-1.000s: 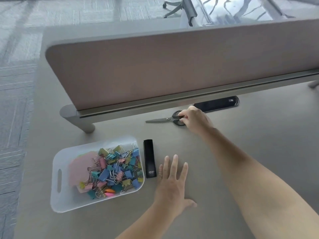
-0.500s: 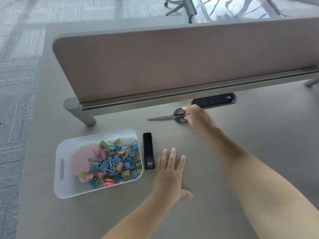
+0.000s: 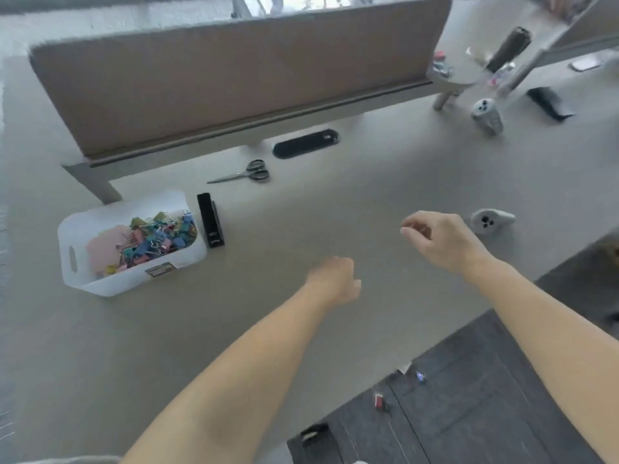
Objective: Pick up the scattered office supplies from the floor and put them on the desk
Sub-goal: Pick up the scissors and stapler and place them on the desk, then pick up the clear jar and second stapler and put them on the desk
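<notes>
Black-handled scissors [image 3: 246, 174] lie on the grey desk [image 3: 335, 212] near the partition, apart from both hands. A black stapler [image 3: 210, 220] lies beside a white bin [image 3: 80, 226] that holds coloured binder clips [image 3: 157, 236] and pink paper. My left hand [image 3: 335, 279] hovers over the desk's middle, fingers loosely curled, holding nothing. My right hand [image 3: 438, 239] hangs above the desk further right, fingers loosely curled and empty. On the dark floor at the lower right lie a red clip [image 3: 380, 401], a blue clip [image 3: 420, 376] and a black clip [image 3: 313, 432].
A brown partition [image 3: 234, 78] runs along the desk's back. A black cable slot [image 3: 306, 144] sits behind the scissors. A white controller [image 3: 489, 221] lies right of my right hand, another [image 3: 487, 115] further back. A dark bottle [image 3: 509, 48] stands at the far right.
My right hand let go of the scissors and drew back to the right. My left hand lifted off the desk and curled. The view swung right, showing the floor.
</notes>
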Action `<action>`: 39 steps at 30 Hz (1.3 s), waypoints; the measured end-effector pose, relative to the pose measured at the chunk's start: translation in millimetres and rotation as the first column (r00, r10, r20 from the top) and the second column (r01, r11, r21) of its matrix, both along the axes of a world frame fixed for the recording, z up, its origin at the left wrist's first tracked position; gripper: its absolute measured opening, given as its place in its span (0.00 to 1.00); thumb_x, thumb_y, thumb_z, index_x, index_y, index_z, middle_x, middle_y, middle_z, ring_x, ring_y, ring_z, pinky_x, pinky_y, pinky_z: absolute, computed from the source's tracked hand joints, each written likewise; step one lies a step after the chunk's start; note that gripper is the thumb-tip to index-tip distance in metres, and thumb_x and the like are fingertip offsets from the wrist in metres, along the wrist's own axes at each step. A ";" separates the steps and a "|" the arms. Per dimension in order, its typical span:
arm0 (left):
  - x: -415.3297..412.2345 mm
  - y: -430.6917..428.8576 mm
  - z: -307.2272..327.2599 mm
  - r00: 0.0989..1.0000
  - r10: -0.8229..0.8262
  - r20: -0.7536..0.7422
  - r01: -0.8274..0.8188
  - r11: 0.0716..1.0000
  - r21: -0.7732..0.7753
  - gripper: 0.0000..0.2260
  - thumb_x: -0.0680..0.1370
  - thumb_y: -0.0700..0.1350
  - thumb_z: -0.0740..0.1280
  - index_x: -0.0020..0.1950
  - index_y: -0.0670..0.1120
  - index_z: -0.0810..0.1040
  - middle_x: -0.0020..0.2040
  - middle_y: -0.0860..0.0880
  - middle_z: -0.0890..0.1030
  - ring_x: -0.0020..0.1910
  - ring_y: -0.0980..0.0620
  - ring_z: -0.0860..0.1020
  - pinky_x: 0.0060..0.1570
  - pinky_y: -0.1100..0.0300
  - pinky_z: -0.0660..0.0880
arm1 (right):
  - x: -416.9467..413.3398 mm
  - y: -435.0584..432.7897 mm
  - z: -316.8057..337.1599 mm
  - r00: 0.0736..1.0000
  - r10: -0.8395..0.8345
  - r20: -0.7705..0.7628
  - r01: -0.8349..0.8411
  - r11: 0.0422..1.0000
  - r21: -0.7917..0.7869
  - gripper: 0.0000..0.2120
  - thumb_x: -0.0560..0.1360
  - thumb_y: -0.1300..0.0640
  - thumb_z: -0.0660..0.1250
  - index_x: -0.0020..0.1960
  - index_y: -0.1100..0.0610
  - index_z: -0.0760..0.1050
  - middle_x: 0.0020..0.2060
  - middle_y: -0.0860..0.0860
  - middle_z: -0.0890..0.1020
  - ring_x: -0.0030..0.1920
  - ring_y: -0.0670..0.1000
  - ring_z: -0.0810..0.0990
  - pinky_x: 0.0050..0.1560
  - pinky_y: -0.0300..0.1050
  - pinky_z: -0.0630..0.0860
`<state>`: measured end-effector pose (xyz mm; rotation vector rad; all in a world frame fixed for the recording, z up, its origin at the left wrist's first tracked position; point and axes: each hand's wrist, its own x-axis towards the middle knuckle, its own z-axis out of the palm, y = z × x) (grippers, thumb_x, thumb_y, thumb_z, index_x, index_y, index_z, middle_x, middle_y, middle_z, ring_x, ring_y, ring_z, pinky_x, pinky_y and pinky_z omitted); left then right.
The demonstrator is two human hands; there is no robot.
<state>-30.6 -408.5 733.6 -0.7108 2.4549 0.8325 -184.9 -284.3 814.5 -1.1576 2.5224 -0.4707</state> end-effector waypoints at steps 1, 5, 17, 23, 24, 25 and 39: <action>-0.4 18.3 6.8 1.000 0.004 -0.031 -0.002 0.999 0.044 0.19 0.80 0.54 0.62 0.64 0.44 0.76 0.63 0.42 0.78 0.63 0.40 0.76 0.59 0.51 0.74 | 1.1 33.2 5.7 1.000 -0.029 0.013 0.028 1.000 0.007 0.06 0.78 0.55 0.68 0.51 0.54 0.82 0.42 0.50 0.84 0.42 0.51 0.80 0.48 0.42 0.74; 24.6 83.3 19.6 0.995 0.088 -0.045 -0.082 0.988 0.130 0.13 0.78 0.53 0.65 0.56 0.47 0.82 0.57 0.47 0.83 0.58 0.46 0.80 0.54 0.59 0.74 | 14.5 158.1 12.6 0.996 -0.072 0.055 0.069 0.996 0.052 0.06 0.78 0.54 0.67 0.50 0.53 0.82 0.41 0.48 0.83 0.43 0.49 0.79 0.47 0.42 0.73; 87.5 212.1 17.1 0.980 0.195 0.031 -0.197 0.963 0.182 0.07 0.76 0.54 0.64 0.47 0.55 0.80 0.45 0.54 0.84 0.47 0.53 0.83 0.56 0.50 0.79 | 89.1 326.6 -47.3 0.961 -0.145 0.234 0.093 0.971 0.222 0.11 0.80 0.52 0.63 0.55 0.56 0.81 0.49 0.52 0.84 0.47 0.50 0.78 0.48 0.41 0.72; 103.4 213.9 -27.0 0.990 0.130 0.055 -0.140 0.956 0.259 0.09 0.77 0.53 0.63 0.51 0.53 0.80 0.52 0.53 0.83 0.51 0.51 0.82 0.58 0.50 0.78 | 150.3 344.8 -102.6 0.905 -0.302 0.299 0.197 0.921 0.335 0.11 0.80 0.51 0.62 0.56 0.53 0.79 0.50 0.50 0.82 0.47 0.50 0.79 0.48 0.44 0.75; 106.5 211.1 -39.7 0.992 0.112 0.053 -0.122 0.955 0.272 0.09 0.77 0.53 0.63 0.52 0.52 0.80 0.53 0.53 0.83 0.52 0.51 0.81 0.58 0.50 0.77 | 161.2 344.3 -115.1 0.896 -0.327 0.300 0.210 0.908 0.364 0.11 0.80 0.50 0.62 0.56 0.53 0.79 0.50 0.50 0.82 0.48 0.50 0.79 0.49 0.45 0.76; 110.8 208.0 -54.2 0.994 0.094 0.056 -0.106 0.953 0.285 0.09 0.78 0.52 0.63 0.53 0.52 0.80 0.53 0.53 0.82 0.52 0.51 0.81 0.58 0.50 0.77 | 171.7 342.6 -129.4 0.885 -0.354 0.302 0.225 0.893 0.389 0.11 0.80 0.50 0.62 0.56 0.52 0.79 0.51 0.49 0.82 0.49 0.50 0.80 0.50 0.45 0.77; 180.2 291.4 -428.9 0.956 -0.186 0.225 0.102 0.935 0.341 0.12 0.77 0.48 0.63 0.57 0.44 0.76 0.56 0.46 0.79 0.54 0.45 0.77 0.51 0.56 0.75 | 243.1 347.5 -461.8 0.796 -0.542 0.272 0.407 0.810 0.422 0.10 0.79 0.52 0.65 0.57 0.55 0.79 0.46 0.47 0.81 0.49 0.49 0.79 0.54 0.46 0.76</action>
